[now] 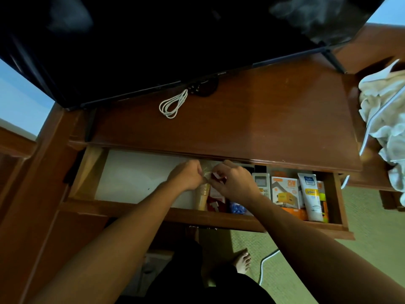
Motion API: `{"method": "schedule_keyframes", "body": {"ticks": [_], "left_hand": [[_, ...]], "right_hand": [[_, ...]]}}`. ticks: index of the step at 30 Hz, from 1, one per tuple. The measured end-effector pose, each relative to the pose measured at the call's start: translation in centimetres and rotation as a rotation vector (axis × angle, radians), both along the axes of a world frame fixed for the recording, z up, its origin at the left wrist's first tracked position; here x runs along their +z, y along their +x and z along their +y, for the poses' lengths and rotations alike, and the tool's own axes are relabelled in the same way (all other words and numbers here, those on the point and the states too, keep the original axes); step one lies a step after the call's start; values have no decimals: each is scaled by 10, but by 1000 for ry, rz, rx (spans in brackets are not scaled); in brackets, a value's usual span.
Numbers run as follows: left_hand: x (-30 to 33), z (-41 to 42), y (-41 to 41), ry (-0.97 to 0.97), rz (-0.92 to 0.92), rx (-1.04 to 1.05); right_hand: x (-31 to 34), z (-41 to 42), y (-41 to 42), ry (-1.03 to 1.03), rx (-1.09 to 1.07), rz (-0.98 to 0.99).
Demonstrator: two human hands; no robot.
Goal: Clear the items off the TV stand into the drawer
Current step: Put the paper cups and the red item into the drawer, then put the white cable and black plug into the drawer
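The wooden drawer [153,212] of the TV stand [252,128] is pulled open below the top. Both hands are inside it, close together. My left hand [186,175] pinches a clear plastic wrapper above a stack of tan paper cups [202,198]. My right hand [234,183] pinches the same wrapper beside a small red packet [215,202]. To the right in the drawer lie a white remote [260,182], an orange charger box [285,191] and a white tube [311,196]. A coiled white cable [173,104] lies on the stand top under the TV.
A large black TV [164,40] leans over the back of the stand, one foot at the right [335,60]. Crumpled white cloth [385,119] lies on the right shelf. The drawer's left half shows a white liner [131,174]. My bare foot [242,261] stands on green carpet.
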State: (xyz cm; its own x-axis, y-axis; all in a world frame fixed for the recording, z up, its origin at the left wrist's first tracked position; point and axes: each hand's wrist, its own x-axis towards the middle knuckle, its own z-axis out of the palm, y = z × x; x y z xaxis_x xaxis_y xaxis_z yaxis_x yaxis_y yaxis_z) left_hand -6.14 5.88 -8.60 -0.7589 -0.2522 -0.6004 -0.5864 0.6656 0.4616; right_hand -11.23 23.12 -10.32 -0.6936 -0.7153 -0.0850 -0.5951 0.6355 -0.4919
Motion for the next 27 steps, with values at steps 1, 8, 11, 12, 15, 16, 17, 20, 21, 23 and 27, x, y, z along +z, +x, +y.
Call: {"method": "schedule_keyframes", "body": {"ticks": [1, 8, 11, 12, 15, 16, 17, 20, 21, 23, 27], "left_hand": [[11, -5, -2, 0, 21, -23], [74, -33, -6, 19, 274, -30], [87, -45, -11, -5, 357, 27], [89, -51, -14, -21, 355, 46], [90, -72, -26, -75, 327, 96], [88, -80, -31, -97, 325, 113], [87, -87, -36, -121, 325, 131], [77, -102, -56, -206, 325, 152], [73, -104, -63, -238, 319, 138], [64, -107, -78, -302, 289, 85], [43, -112, -98, -384, 229, -15]], "right_hand": [[7, 1, -3, -38, 0, -1], [54, -5, -34, -149, 9, 7], [72, -17, -53, -166, 2, 4], [76, -23, -60, -156, -2, -4], [82, -42, -81, -102, -6, -13], [83, -49, -87, -74, -6, -10], [83, -57, -94, -33, -7, -2], [78, -82, -113, 128, -12, 16], [75, -90, -119, 172, -6, 25], [66, -105, -132, 241, 19, 57], [49, -126, -154, 294, 44, 94]]}}
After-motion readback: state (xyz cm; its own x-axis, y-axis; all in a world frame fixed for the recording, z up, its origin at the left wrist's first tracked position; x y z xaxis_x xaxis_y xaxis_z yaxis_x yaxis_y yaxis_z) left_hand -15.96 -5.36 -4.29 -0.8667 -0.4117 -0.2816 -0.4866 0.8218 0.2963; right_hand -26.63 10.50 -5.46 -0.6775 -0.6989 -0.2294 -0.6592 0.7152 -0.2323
